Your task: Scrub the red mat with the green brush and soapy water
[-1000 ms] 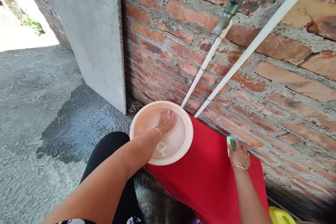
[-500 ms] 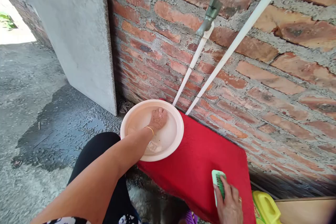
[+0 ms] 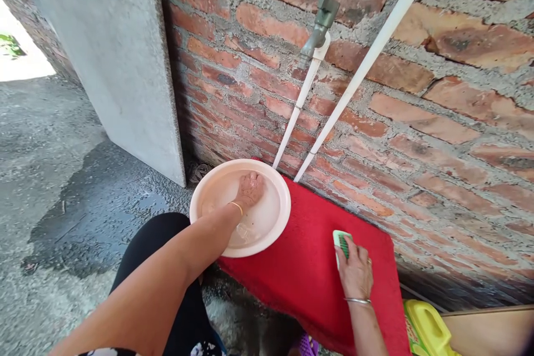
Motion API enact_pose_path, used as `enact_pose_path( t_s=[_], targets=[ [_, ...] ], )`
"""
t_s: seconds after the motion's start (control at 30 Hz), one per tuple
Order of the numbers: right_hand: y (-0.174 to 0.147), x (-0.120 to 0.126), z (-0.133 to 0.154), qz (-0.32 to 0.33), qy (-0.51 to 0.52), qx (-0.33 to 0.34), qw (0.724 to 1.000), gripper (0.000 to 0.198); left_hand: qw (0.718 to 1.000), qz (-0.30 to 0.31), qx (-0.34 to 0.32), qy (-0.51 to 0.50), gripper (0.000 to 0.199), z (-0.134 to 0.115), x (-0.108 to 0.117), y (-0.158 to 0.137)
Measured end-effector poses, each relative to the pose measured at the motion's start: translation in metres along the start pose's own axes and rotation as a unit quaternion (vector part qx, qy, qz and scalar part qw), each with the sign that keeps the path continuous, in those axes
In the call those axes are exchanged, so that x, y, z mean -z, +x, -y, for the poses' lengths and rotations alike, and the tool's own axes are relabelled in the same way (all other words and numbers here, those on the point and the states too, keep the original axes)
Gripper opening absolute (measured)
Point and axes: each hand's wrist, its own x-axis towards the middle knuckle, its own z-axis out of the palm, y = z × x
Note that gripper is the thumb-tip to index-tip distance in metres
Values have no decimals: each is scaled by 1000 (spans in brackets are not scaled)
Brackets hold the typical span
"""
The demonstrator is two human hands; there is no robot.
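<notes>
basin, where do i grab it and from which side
Probably the basin rim, one hand from the left, one from the right: it is wide and round, shows no handle, seems to hold water, and the brick wall stands close behind it.

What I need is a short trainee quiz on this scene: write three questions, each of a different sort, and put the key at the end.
1. What colour is the cloth beneath the right hand?
a) blue
b) red
c) white

2. True or false: the left hand is outside the basin.

3. Fill the gap: the right hand is holding a green ____.

Key:
1. b, red
2. False; the left hand is inside the basin.
3. brush
</notes>
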Motion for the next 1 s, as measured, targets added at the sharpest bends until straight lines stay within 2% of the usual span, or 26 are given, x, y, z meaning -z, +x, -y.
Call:
enact_pose_path(
  t_s=[0.1, 0.23, 0.33, 0.47, 0.63, 0.73, 0.87, 1.0],
  targets=[
    [-16, 10, -33, -16, -43, -39, 998, 73, 1000, 2, 2, -10, 32, -2, 2, 0],
    [-59, 25, -46, -18, -57, -3, 998, 77, 1000, 0, 8, -22, 32, -4, 5, -2],
    [-88, 31, -30, -22, -17, 43, 999, 69, 1000, -2, 10, -26, 32, -4, 6, -2],
    [-102, 30, 13, -16, 77, 95, 992, 55, 1000, -4, 10, -26, 31, -3, 4, -1],
    [-75, 19, 67, 21, 130, 129, 983, 45, 1000, 2, 12, -10, 31, -2, 2, 0],
    [-40, 7, 79, 27, 109, 113, 987, 48, 1000, 0, 6, -4, 30, -2, 3, -1],
    [2, -4, 57, 25, 44, 51, 997, 55, 1000, -2, 5, -6, 30, -2, 5, -2],
    [6, 0, 11, 20, -8, -14, 1000, 64, 999, -12, 13, -39, 29, -3, 5, -3]
  ],
)
